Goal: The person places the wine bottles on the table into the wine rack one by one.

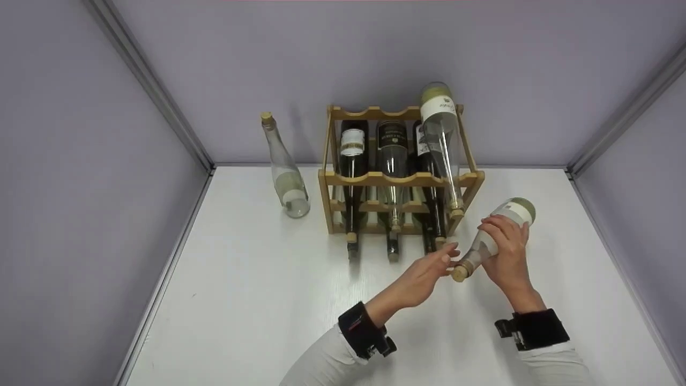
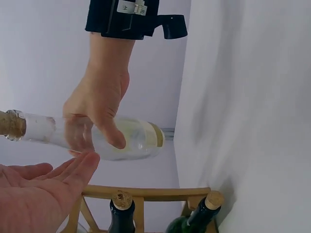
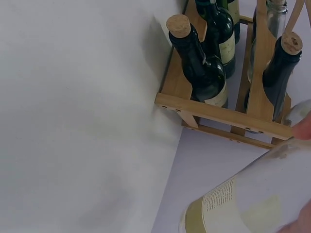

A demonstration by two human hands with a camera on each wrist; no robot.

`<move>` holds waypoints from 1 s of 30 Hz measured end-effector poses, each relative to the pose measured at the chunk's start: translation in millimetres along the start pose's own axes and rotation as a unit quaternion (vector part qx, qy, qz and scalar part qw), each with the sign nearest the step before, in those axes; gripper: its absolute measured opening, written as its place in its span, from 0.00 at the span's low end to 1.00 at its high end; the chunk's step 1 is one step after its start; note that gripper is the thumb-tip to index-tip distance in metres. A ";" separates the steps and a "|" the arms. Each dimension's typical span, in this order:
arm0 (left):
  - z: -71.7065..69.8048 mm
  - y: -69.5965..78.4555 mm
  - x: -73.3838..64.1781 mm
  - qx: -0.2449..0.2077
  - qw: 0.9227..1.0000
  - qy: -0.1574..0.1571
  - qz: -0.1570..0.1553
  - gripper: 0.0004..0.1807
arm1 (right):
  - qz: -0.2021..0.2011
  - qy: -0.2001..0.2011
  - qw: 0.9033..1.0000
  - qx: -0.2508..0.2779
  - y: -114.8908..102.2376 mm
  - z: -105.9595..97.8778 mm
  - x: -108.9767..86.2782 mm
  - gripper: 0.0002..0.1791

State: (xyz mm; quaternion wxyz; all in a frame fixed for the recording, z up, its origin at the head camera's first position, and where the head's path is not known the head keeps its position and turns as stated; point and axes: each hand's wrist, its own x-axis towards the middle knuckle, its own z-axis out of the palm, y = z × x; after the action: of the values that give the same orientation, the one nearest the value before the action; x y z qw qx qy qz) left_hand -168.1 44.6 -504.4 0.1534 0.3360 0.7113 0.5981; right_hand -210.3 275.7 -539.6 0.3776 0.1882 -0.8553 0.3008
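Observation:
My right hand [image 1: 509, 254] grips a clear, corked wine bottle [image 1: 519, 212] around its body, to the right of the wooden wine rack [image 1: 325, 206]. The bottle is tilted, its cork pointing toward me and to the left. My left hand [image 1: 420, 281] is held out with straight fingers beside the bottle's neck; whether they touch the glass cannot be told. In the left wrist view, the left fingers [image 2: 80, 174] lie just below the bottle [image 2: 41, 128]. Only parts of the right hand's fingers [image 3: 303, 127] show at the edge of the right wrist view.
Another clear bottle [image 1: 439, 107] lies on the rack's top right. Below it, a white-labelled dark bottle [image 1: 352, 142], a black-labelled bottle [image 1: 393, 134] and several others lie corks forward. A corked clear bottle [image 1: 289, 179] stands left of the rack on the white table [image 1: 241, 300]. Walls enclose the table.

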 end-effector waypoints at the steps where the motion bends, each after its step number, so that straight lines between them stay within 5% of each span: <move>1: 0.5 0.8 0.3 -0.021 1.000 -0.004 -0.010 0.39 | -0.007 -0.004 1.000 -0.006 -1.2 0.6 -1.7 0.35; 6: 2.9 3.8 0.3 -0.100 0.993 -0.008 -0.055 0.33 | -0.045 -0.019 0.998 -0.029 -6.4 5.6 -8.3 0.36; 15: 10.9 2.3 2.6 -0.200 0.969 0.015 -0.147 0.32 | -0.081 -0.023 0.994 -0.072 -12.5 14.7 -16.7 0.32; 20: 15.4 0.0 2.3 -0.182 0.964 0.040 -0.190 0.31 | -0.099 -0.031 0.990 -0.091 -15.8 16.4 -18.3 0.31; 30: 20.5 -5.3 2.4 -0.114 0.976 0.058 -0.174 0.19 | -0.105 -0.044 0.986 -0.124 -20.8 12.1 -19.2 0.31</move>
State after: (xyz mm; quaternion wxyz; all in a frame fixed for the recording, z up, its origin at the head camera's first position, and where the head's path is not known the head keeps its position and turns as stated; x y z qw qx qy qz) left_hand -158.7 61.2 -513.9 0.2507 0.1523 0.6938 0.6577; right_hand -193.0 254.0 -552.9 0.3897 0.2417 -0.8772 0.1421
